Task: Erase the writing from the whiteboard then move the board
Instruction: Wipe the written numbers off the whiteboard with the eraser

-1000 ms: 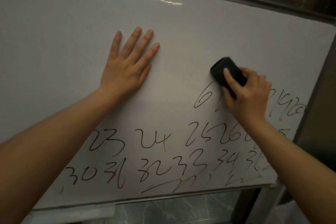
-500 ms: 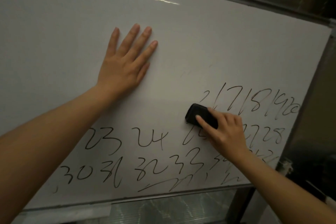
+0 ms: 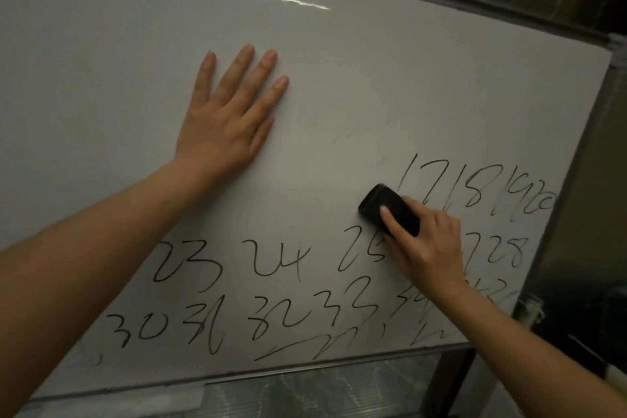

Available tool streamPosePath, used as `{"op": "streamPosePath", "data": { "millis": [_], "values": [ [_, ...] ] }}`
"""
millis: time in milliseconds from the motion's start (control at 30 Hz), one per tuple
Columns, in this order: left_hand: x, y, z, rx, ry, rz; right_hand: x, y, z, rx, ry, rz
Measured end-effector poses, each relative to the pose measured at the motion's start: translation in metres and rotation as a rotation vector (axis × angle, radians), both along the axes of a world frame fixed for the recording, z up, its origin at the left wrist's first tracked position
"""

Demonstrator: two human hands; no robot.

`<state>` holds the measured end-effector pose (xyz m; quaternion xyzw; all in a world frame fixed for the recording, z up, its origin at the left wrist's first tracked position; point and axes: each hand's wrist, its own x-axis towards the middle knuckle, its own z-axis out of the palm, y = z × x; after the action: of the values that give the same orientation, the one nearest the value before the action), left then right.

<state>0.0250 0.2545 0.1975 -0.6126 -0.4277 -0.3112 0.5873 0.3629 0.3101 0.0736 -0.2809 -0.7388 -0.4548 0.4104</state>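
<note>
Whiteboard carries handwritten numbers toward 6 o'clock. Left hand presses flat, fingers spread; right hand grips black eraser beside "17".

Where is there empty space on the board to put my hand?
The whiteboard is bare above and right of the flat left hand, up to the top edge. Below, numbers crowd the bottom rows, and on the right the right hand grips the eraser.
</note>
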Motion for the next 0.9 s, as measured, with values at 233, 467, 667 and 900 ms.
{"op": "streamPosePath", "data": {
  "millis": [233,467,667,900],
  "values": [
    [0.002,0.001,0.001,0.01,0.004,0.007,-0.017,0.004,0.072,0.112,0.005,0.044],
    [-0.003,0.0,0.0,0.005,0.002,0.011,-0.086,-0.005,0.096,0.071,0.201,0.159],
    [-0.004,0.006,0.002,-0.01,0.013,0.015,-0.093,-0.014,-0.01,0.089,-0.218,0.227],
    [-0.001,0.011,0.001,-0.031,0.001,0.023,-0.061,0.01,0.042,0.175,-0.06,0.161]
  ]
}}
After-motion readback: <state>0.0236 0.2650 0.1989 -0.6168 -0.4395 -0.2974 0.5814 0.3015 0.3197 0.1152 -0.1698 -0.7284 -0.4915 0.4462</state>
